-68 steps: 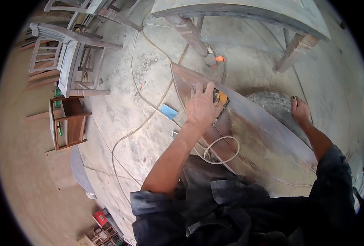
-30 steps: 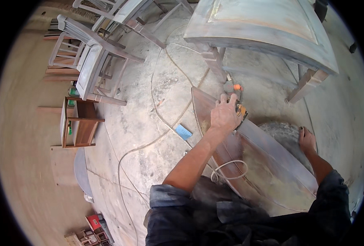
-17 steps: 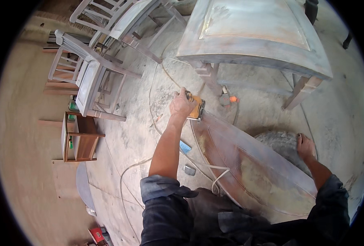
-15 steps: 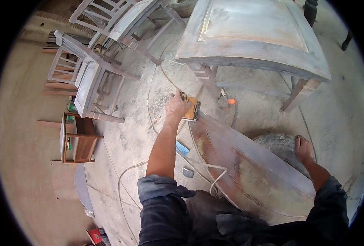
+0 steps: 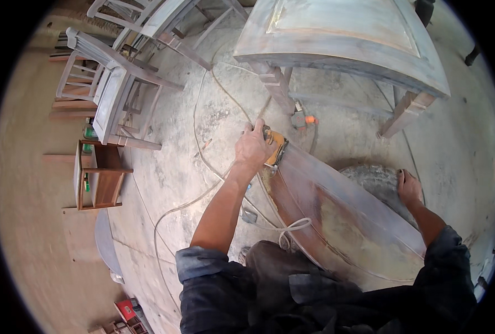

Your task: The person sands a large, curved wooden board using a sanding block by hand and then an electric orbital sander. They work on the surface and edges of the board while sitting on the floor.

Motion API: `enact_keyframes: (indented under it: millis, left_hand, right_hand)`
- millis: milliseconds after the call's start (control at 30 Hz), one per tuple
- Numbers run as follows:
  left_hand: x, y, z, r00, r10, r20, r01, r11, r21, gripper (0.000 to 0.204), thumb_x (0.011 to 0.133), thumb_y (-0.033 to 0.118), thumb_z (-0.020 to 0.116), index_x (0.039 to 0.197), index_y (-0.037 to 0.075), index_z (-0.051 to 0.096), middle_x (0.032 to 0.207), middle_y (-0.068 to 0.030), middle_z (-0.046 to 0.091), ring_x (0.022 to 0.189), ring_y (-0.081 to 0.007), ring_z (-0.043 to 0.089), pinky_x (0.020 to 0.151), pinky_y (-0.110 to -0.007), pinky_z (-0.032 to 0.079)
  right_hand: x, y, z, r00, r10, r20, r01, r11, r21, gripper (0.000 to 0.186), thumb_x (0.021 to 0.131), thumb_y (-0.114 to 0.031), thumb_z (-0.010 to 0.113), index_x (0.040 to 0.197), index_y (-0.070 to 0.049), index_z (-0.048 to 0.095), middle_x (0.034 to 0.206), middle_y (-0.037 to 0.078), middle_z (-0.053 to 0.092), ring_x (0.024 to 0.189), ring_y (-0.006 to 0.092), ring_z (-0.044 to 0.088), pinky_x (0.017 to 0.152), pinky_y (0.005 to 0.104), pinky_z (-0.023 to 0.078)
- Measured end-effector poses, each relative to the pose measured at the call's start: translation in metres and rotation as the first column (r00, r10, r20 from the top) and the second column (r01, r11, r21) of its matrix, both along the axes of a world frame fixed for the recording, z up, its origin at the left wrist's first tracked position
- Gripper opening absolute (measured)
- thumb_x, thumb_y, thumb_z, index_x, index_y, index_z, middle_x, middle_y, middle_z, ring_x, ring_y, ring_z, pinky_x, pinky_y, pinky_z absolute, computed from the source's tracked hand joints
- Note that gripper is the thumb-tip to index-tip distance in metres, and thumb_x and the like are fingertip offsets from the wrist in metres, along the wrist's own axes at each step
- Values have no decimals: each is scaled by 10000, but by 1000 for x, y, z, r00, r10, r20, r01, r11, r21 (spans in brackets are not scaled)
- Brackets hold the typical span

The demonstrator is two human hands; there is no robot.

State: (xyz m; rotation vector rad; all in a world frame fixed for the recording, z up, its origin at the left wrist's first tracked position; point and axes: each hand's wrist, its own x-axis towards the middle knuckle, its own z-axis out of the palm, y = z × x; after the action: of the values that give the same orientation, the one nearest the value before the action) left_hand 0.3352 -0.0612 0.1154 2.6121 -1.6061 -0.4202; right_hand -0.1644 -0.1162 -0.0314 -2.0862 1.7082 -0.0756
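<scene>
My left hand (image 5: 254, 146) is closed over a yellow power sander (image 5: 276, 146), at the far narrow end of a curved wooden panel (image 5: 348, 222). The panel is worn to patches of reddish brown, pale yellow and whitish grey, and slants from the middle of the view toward the lower right. Beyond its far side sits a dusty grey rounded object (image 5: 376, 183), whose kind I cannot make out. At that object's right edge my right hand (image 5: 410, 190) rests with curled fingers, their tips partly hidden. A pale cord (image 5: 198, 147) loops around my left forearm.
A whitish sanded table or seat (image 5: 342, 50) on thick legs stands ahead. Pale chairs (image 5: 114, 106) and a small brown wooden cabinet (image 5: 107, 178) line the left. On the dusty floor lie a grey-and-orange plug connector (image 5: 303, 119) and a red item (image 5: 126, 310).
My left hand and the sander have shifted right and slightly toward me at the panel's end. The view has moved a little. A blue piece on the floor is now mostly hidden by my forearm.
</scene>
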Motion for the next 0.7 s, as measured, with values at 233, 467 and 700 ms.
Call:
enact_keyframes:
  millis: [233,467,700]
  left_hand:
    - [-10,1,1,999,-18,38,20,999,-50,654,779,366,779,1335,135,521,1228,-223,564,1051,-436,672,876,-516,562]
    - [-63,12,2,997,-77,-29,77,997,-15,664,780,365,803,1335,127,526,1259,-226,565,1122,-419,653,930,-488,557]
    - [-105,38,10,988,99,-119,-98,995,14,701,812,408,785,1361,114,462,1284,-274,509,1175,-502,586,937,-536,541]
  right_hand:
    - [5,3,-3,999,-4,52,7,999,-47,413,1078,-351,398,1142,-26,646,1043,275,688,1005,504,622,876,581,478]
    - [-5,0,-8,1000,12,23,-11,999,-51,434,1074,-350,390,1212,-47,669,1069,251,711,994,479,653,880,553,509]
    - [5,4,0,999,44,29,-43,999,-32,424,1062,-338,409,1212,-34,664,1002,290,699,958,510,648,856,582,501]
